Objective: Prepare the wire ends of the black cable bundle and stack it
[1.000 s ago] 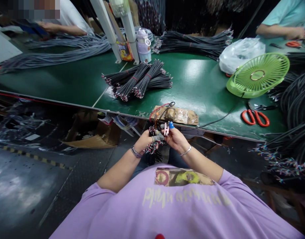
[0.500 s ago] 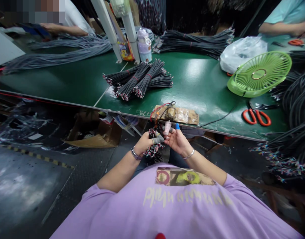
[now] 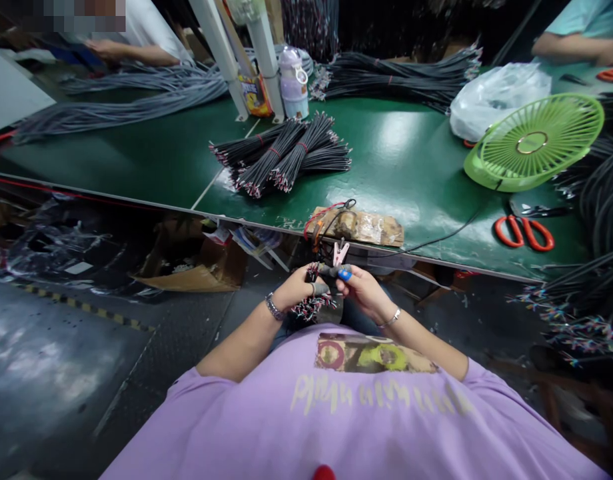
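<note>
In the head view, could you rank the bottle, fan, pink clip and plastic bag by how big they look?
Fan, largest
Plastic bag, partly behind the fan
Bottle
Pink clip, smallest

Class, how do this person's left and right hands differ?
The left hand has a grey thumb cover; the right hand has a blue thumb cover. The left hand wears a chunky band, the right hand a slim bangle. Both wear something on the wrist and are near the pink clip.

No legible text; shirt lettering (image 3: 381, 395) upside-down, packet print (image 3: 255, 93) too small
</note>
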A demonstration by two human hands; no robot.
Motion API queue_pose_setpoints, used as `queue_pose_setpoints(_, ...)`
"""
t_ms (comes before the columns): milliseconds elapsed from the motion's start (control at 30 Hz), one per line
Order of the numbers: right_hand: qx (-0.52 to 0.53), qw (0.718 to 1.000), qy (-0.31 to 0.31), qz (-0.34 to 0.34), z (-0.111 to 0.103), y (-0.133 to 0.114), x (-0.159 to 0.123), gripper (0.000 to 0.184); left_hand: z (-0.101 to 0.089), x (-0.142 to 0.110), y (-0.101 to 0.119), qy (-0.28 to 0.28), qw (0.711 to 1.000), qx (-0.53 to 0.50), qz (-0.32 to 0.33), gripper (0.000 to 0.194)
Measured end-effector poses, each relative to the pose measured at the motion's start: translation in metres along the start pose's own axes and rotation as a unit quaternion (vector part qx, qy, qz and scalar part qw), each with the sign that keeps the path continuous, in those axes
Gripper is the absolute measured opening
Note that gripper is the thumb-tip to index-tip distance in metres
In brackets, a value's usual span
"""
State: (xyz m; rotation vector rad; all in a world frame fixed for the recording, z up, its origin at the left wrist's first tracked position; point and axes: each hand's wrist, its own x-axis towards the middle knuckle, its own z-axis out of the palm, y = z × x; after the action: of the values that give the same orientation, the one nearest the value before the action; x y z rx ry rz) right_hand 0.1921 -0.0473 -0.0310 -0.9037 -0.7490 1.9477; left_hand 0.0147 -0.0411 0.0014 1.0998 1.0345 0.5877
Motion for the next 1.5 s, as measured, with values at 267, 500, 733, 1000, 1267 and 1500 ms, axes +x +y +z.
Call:
queue_pose_setpoints(267,-0.137,0.989,-0.035,-0.044,0.017,-0.008,0.002,0.031,0.010,0.010,-0.012,-0.012,0.997,0.010,0.075,0.058)
queue_pose_setpoints(500,-0.139,0.985,0.069,-0.069,0.007,-0.001,0.007,0.033,0.005,0.003,-0.010,0.066,0.994,-0.023,0.078,0.035)
queue_pose_setpoints(733,-0.119,0.990,0.042,-0.066,0.005,0.002,0.004,0.027,0.003,-0.003,-0.003,0.059,0.998,-0.023,0.027,0.033)
queue_pose_setpoints(1000,-0.024,0.999,-0.022,-0.010,-0.003,0.005,0.007,0.029,0.001,-0.005,0.002,0.031,0.998,-0.061,-0.004,0.034)
queue_pose_setpoints(1267,0.046,0.990,-0.112,0.075,-0.010,0.003,0.012,0.029,-0.006,-0.002,-0.003,0.007,0.997,-0.065,-0.033,0.039)
queue_pose_setpoints(1500,-0.011,0.976,-0.182,0.116,-0.018,-0.006,0.017,0.024,0.002,-0.002,-0.003,-0.005,0.999,-0.038,-0.003,0.033)
